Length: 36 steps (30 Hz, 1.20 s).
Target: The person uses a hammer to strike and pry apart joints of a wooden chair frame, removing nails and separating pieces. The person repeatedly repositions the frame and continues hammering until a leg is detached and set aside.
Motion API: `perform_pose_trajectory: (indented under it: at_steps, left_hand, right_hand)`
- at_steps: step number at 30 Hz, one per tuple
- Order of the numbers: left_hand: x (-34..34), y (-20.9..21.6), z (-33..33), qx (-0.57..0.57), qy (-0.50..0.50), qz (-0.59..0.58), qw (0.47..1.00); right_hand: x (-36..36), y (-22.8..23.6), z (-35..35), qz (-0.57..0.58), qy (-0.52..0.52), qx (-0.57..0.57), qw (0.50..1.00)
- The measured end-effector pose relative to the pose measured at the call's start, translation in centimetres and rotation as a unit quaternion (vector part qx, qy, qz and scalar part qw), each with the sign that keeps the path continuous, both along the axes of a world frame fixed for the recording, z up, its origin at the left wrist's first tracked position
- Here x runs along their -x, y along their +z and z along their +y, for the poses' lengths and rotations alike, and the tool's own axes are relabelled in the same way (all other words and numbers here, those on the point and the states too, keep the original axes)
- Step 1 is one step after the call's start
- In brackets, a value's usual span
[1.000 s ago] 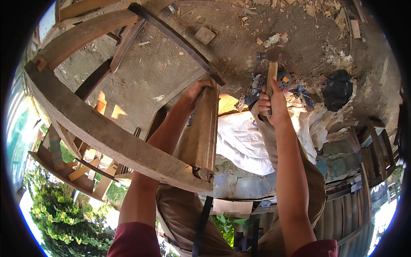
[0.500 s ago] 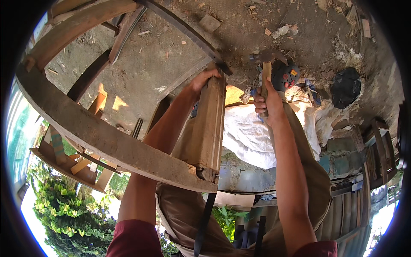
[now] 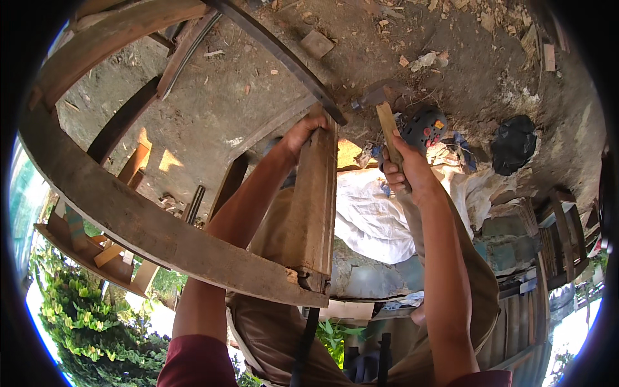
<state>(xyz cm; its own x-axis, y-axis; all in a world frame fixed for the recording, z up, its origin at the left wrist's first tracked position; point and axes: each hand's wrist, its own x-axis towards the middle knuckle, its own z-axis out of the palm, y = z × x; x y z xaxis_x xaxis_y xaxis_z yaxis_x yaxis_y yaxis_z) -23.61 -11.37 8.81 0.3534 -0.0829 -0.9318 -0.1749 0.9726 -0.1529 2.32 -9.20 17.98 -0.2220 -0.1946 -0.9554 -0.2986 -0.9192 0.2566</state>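
My right hand (image 3: 405,169) is closed round the wooden handle of a hammer (image 3: 388,122). The hammer's dark metal head is raised to the right of a wooden frame's far end, apart from it. My left hand (image 3: 305,134) grips the far end of the frame's thick grooved post (image 3: 309,216), fingers curled over its top edge. That post rests along my left thigh. A long rail (image 3: 161,216) joins its near end and passes over my left forearm, while a dark rail (image 3: 284,61) meets its far end.
A shoe with holes (image 3: 425,129) shows beyond my right hand. White sacking (image 3: 374,216) lies between the post and my right leg. On the dirt floor are a black plastic bag (image 3: 514,143), a flat block (image 3: 317,44) and wood chips. Stacked wooden pieces (image 3: 561,226) stand at right.
The hammer has swung left, its head tilting toward the post's far end and its handle leaning more. My left hand keeps its grip on the post, which shifts slightly in view.
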Motion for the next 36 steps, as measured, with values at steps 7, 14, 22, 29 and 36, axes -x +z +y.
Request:
perform_pose_trajectory:
  at_steps: [7,14,22,29,36]
  left_hand:
    - [0.0,0.2,0.1,-0.004,0.007,0.0,1.0]
    - [0.1,-0.1,-0.2,-0.007,0.001,-0.007,1.0]
    - [0.1,-0.6,-0.2,-0.032,-0.016,0.015,0.999]
    - [1.1,-1.2,-1.0,-0.003,0.001,-0.04,0.999]
    - [1.3,-0.4,-0.3,0.027,-0.021,-0.022,0.999]
  right_hand:
    - [1.5,-1.0,-1.0,-0.141,-0.078,-0.057,0.985]
    - [-1.2,0.3,-0.7,-0.133,-0.189,-0.114,0.966]
    - [0.4,0.5,-1.1,-0.062,-0.041,-0.048,0.996]
    - [3.1,-0.4,-3.8,-0.068,-0.043,-0.009,0.997]
    - [-0.1,-1.4,-1.8,-0.165,-0.297,-0.178,0.924]
